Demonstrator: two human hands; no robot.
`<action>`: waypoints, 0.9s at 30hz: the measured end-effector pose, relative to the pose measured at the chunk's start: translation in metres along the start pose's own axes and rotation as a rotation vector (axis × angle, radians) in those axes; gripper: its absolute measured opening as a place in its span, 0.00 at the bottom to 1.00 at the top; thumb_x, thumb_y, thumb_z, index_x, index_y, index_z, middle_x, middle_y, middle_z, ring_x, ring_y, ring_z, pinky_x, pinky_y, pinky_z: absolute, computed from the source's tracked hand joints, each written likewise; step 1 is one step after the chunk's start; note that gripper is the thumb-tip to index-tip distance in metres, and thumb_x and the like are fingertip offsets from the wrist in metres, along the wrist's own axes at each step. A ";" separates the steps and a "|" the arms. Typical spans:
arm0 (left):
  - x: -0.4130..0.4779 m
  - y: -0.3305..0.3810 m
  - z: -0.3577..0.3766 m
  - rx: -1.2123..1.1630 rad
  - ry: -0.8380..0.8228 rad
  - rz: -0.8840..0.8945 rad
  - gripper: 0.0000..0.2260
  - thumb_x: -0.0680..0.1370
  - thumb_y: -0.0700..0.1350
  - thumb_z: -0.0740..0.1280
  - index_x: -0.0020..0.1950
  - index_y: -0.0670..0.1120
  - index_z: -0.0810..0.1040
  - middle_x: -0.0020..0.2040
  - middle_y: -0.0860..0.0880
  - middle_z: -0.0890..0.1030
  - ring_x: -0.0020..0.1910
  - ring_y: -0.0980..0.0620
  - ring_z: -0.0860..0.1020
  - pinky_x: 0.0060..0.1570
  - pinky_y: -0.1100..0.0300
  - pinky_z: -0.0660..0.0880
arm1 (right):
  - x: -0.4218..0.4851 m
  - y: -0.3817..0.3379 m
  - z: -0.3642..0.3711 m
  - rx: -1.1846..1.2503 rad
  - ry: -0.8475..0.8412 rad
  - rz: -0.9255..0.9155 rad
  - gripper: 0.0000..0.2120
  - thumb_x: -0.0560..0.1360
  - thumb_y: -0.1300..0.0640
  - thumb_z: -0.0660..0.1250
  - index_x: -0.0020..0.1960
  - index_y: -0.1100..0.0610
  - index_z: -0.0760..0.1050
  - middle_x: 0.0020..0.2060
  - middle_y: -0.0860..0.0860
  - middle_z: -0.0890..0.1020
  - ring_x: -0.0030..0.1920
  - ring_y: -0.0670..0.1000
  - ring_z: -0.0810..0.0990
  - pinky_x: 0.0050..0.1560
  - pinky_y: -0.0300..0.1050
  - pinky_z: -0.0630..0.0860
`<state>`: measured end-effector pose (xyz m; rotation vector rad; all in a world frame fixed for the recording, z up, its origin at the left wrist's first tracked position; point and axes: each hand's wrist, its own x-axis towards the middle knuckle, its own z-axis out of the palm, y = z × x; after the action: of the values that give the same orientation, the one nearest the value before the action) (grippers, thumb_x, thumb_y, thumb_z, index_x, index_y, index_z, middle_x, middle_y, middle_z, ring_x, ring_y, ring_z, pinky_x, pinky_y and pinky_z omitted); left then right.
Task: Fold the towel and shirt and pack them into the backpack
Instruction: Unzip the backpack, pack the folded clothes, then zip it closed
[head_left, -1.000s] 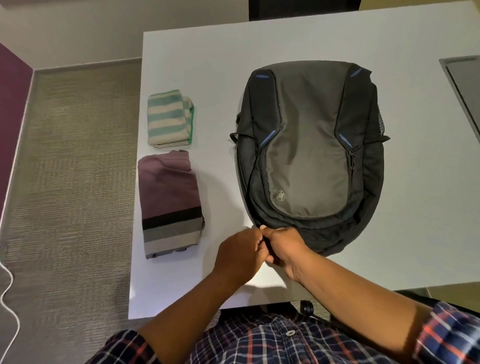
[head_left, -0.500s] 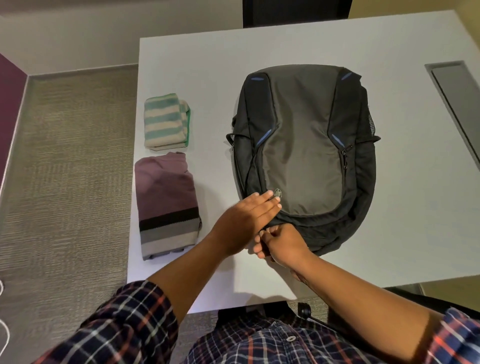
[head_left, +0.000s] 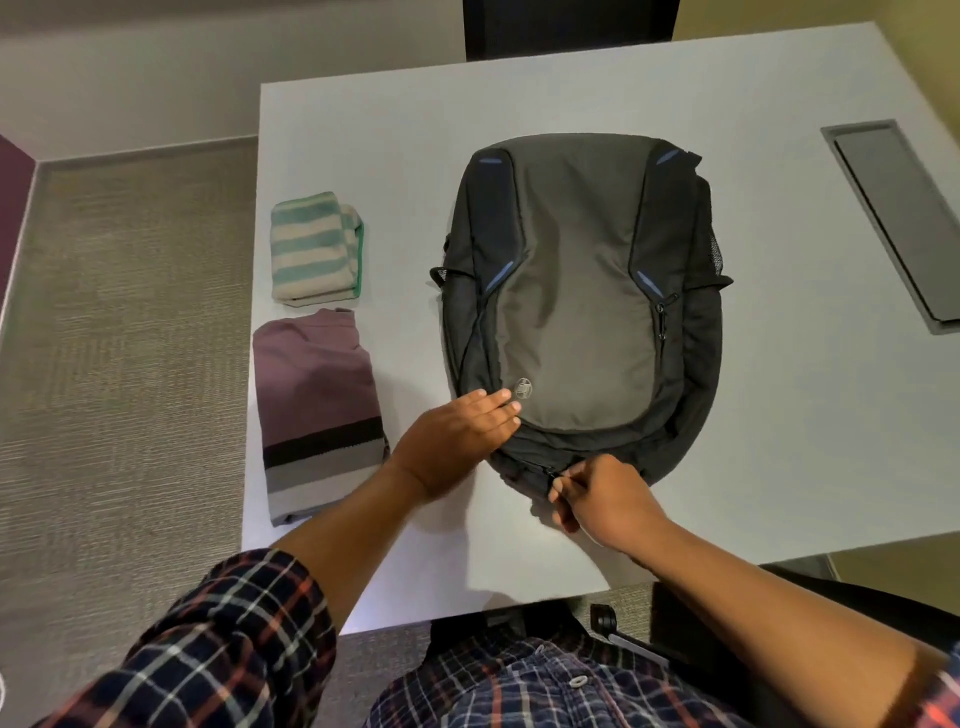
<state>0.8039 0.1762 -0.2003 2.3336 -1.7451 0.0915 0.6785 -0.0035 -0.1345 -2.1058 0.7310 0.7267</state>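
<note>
While the backpack (head_left: 576, 312) lies flat in the middle of the desk (head_left: 779, 415) | left hand (head_left: 457, 441): fingers straight, pressing its near-left panel | right hand (head_left: 602, 499): fingertips pinching the zip (head_left: 550, 472) at its near end | folded towel (head_left: 314, 247), folded shirt (head_left: 317, 400): along the desk's left edge, shirt nearer, both apart from the backpack

A: Backpack (head_left: 576, 312), just beyond the right hand's (head_left: 602, 499) pinch. Colours?
B: Grey centre panel, black sides and rim. Short blue accent strokes at the panel's corners. Small silver round logo (head_left: 523, 387).
A: Left of the pinch?
B: Shirt (head_left: 317, 395): dusty mauve, then a black band, then grey bands. Beyond that, towel (head_left: 314, 247): mint-green and cream stripes, brighter green edge.
A: Underneath?
B: Table (head_left: 805, 415), plain white. Sleeve (head_left: 218, 644), nearer than the pinch: navy plaid, red and white lines.
</note>
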 end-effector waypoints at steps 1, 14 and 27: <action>-0.007 -0.006 0.001 -0.008 0.023 -0.007 0.18 0.78 0.33 0.57 0.62 0.41 0.79 0.64 0.44 0.79 0.65 0.45 0.76 0.66 0.50 0.72 | -0.002 0.011 -0.004 -0.038 0.013 0.001 0.16 0.80 0.57 0.62 0.37 0.55 0.81 0.27 0.45 0.83 0.30 0.42 0.82 0.39 0.36 0.78; 0.015 0.036 -0.036 -0.387 -0.075 -0.215 0.17 0.73 0.44 0.67 0.62 0.48 0.80 0.64 0.50 0.79 0.66 0.53 0.75 0.64 0.54 0.74 | -0.026 0.045 -0.033 -0.084 0.101 -0.154 0.19 0.82 0.55 0.61 0.34 0.49 0.78 0.30 0.39 0.83 0.34 0.40 0.81 0.47 0.42 0.77; 0.065 0.087 -0.042 -0.212 0.017 -0.138 0.16 0.73 0.42 0.70 0.60 0.46 0.81 0.59 0.48 0.82 0.59 0.52 0.80 0.54 0.59 0.79 | -0.049 0.038 -0.071 0.006 0.151 -0.318 0.14 0.81 0.56 0.63 0.38 0.48 0.79 0.31 0.39 0.83 0.36 0.42 0.81 0.44 0.39 0.75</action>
<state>0.7434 0.1011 -0.1347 2.2816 -1.4995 -0.0922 0.6369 -0.0685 -0.0804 -2.2200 0.4588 0.3956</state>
